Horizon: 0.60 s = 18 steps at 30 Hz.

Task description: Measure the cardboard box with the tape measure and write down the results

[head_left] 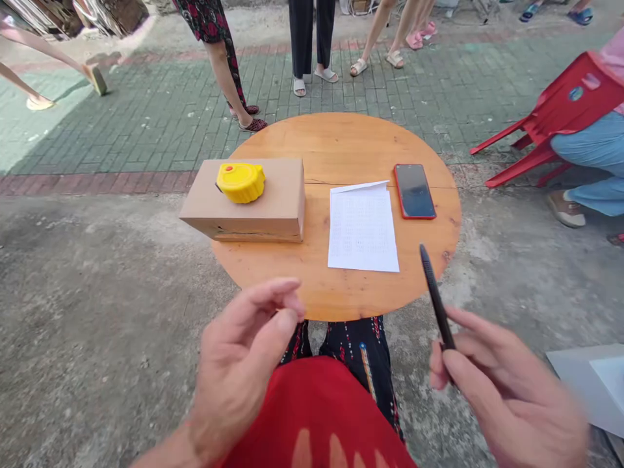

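Note:
A black pen [435, 292] points up and away, pinched between the thumb and fingers of my right hand [507, 383]. That hand is off the table's near right edge. My left hand [248, 357] hovers near the table's front edge, loosely curled and holding nothing, with a gap between thumb and forefinger. Beyond it, a closed brown cardboard box [277, 195] sits at the left of the table, and a yellow tape measure [241, 182] rests on its top. White paper sheets [363, 227] printed with small characters lie right of the box. A red-edged smartphone [415, 191] lies to their right.
The round wooden table [341, 143] stands in front of my lap. Several people stand on the green paving [166, 123] beyond it, only their legs showing. On the right, a person sits on a red plastic chair [568, 110]. A pale flat object [592, 383] is at the lower right.

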Each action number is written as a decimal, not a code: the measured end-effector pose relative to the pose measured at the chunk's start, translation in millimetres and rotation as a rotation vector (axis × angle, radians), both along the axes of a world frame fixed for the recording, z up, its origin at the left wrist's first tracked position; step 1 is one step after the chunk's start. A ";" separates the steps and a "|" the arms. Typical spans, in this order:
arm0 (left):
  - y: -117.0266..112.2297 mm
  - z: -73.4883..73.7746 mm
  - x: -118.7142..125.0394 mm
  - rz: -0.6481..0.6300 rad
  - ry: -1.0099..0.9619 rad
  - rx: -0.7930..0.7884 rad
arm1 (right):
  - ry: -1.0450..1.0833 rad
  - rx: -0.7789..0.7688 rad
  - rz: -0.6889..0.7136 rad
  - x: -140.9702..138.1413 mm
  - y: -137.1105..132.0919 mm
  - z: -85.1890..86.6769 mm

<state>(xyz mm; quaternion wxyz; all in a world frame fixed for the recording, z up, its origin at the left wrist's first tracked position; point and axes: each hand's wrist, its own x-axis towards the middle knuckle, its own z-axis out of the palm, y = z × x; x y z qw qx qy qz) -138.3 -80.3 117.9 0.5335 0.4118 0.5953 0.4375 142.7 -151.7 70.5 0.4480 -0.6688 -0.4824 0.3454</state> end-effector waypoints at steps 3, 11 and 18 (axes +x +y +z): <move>30.1 -32.0 38.0 -0.278 -0.238 -0.288 | 0.094 -0.080 0.246 -48.0 31.5 -7.0; 33.6 -64.2 62.9 -0.273 -0.695 -0.524 | 0.163 -0.036 0.403 -52.6 22.7 -19.3; 24.6 -72.3 83.9 -0.285 -0.843 -0.617 | -0.206 0.411 0.399 -52.9 51.7 -19.2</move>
